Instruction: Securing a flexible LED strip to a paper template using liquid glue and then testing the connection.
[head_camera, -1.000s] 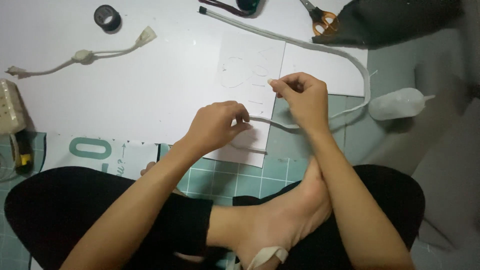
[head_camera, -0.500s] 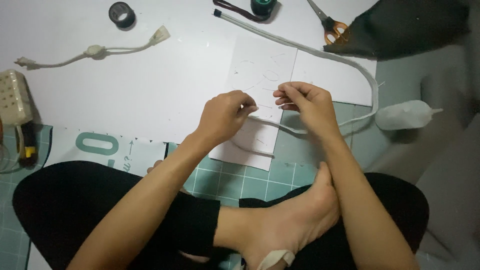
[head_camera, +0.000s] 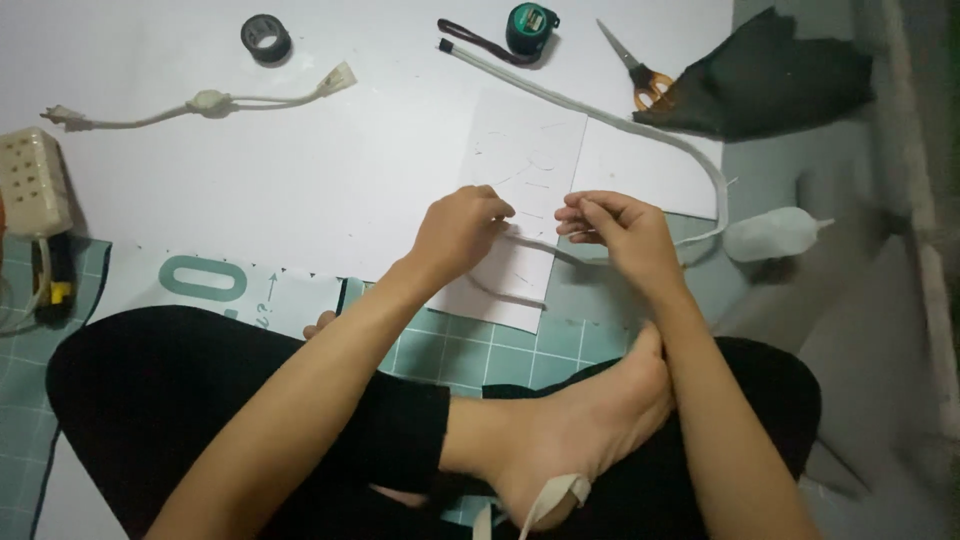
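Drawn apart since the earlier frame: left hand (head_camera: 462, 227) and right hand (head_camera: 612, 228), fingers of each clamped on the white strap (head_camera: 640, 128), stretched between them over a paper sheet (head_camera: 525, 165). Looping past scissors (head_camera: 640, 72) toward a tape measure (head_camera: 530, 20).

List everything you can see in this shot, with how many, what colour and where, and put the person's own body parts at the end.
white strap: one, white, curving from top centre round to the hands
tape roll: one, black, top left
tape measure: one, green, top centre
scissors: one, orange handles, top right
dark cloth: one, black, top right
squeeze bottle: one, translucent white, lying right of the hands
cable: one, white, upper left
power strip: one, cream, left edge
paper sheets: two, white, under the hands
cutting mat: one, green, near the legs
left hand: one, pinching the strap
right hand: one, pinching the strap
foot: one, bare, bottom centre
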